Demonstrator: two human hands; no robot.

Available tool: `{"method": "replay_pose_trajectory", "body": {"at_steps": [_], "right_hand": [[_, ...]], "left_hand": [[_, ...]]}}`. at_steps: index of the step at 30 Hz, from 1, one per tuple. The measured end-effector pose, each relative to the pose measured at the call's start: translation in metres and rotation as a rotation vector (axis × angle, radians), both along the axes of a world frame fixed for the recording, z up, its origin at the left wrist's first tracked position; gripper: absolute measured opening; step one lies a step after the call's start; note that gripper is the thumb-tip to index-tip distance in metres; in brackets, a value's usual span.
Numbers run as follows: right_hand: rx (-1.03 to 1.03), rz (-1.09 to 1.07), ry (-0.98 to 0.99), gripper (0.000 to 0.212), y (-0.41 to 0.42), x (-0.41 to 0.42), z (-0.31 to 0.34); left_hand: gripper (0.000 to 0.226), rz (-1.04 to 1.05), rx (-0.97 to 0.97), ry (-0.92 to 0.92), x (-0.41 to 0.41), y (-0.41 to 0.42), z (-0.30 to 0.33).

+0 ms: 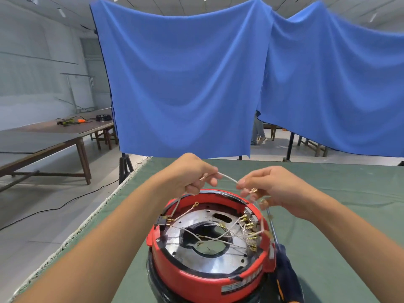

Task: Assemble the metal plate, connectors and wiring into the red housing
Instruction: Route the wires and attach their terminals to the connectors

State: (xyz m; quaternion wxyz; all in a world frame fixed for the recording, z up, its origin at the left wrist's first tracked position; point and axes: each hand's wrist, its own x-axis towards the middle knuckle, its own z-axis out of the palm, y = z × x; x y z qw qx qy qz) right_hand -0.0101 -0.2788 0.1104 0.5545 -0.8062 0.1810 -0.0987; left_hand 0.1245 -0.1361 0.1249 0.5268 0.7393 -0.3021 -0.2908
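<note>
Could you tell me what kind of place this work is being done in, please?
Probably a workshop or assembly hall: long wooden worktables with tools and a cable coil, blue cloth screens between stations, and a green-covered bench holding the red housing.

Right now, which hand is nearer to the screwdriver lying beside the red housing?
The right hand. It is just above the tip of the screwdriver, on the right of the red housing. The left hand is over the housing's far left rim, farther away.

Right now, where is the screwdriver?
In the head view the screwdriver lies on the green table, right beside the red housing on its right side, with its dark handle nearest the person and its shaft pointing toward the right hand.
</note>
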Motion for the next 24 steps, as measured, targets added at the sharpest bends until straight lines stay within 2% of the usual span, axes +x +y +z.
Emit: {"method": "replay_pose_trajectory", "body": {"at_steps": [5, 8, 9, 12, 13, 14, 15, 18, 22, 24], "right_hand": [[0.041, 0.053, 0.103, 0.006, -0.009, -0.004, -0.015], [0.063, 0.018, 0.089, 0.010, -0.012, -0.002, -0.023], [0.069, 0.010, 0.089, 0.012, -0.012, 0.000, -0.025], [0.079, -0.027, 0.086, 0.022, -0.011, 0.005, -0.032], [0.088, -0.035, 0.079, 0.023, -0.010, 0.007, -0.033], [0.099, -0.039, 0.070, 0.023, -0.009, 0.009, -0.035], [0.113, -0.040, 0.059, 0.023, -0.009, 0.010, -0.036], [0.187, -0.025, 0.038, 0.016, -0.009, 0.010, -0.037], [0.360, 0.002, 0.035, 0.028, -0.013, 0.004, -0.038], [0.373, 0.022, 0.044, 0.026, -0.015, 0.001, -0.036]], "left_hand": [[0.019, 0.078, 0.081, 0.037, 0.010, -0.010, -0.025], [0.019, 0.145, 0.149, -0.092, 0.011, -0.018, -0.031], [0.023, 0.173, 0.195, -0.226, 0.009, -0.021, -0.034], [0.031, 0.238, 0.372, -0.923, 0.000, -0.027, -0.043], [0.032, 0.188, 0.320, -1.079, -0.005, -0.029, -0.043], [0.031, 0.101, 0.257, -1.154, -0.010, -0.031, -0.044], [0.029, 0.003, 0.201, -1.135, -0.014, -0.034, -0.043], [0.015, -0.196, 0.191, -0.843, -0.021, -0.038, -0.040], [0.006, -0.257, 0.216, -0.690, -0.016, -0.038, -0.038], [0.010, -0.309, 0.228, -0.644, -0.014, -0.036, -0.030]]}}
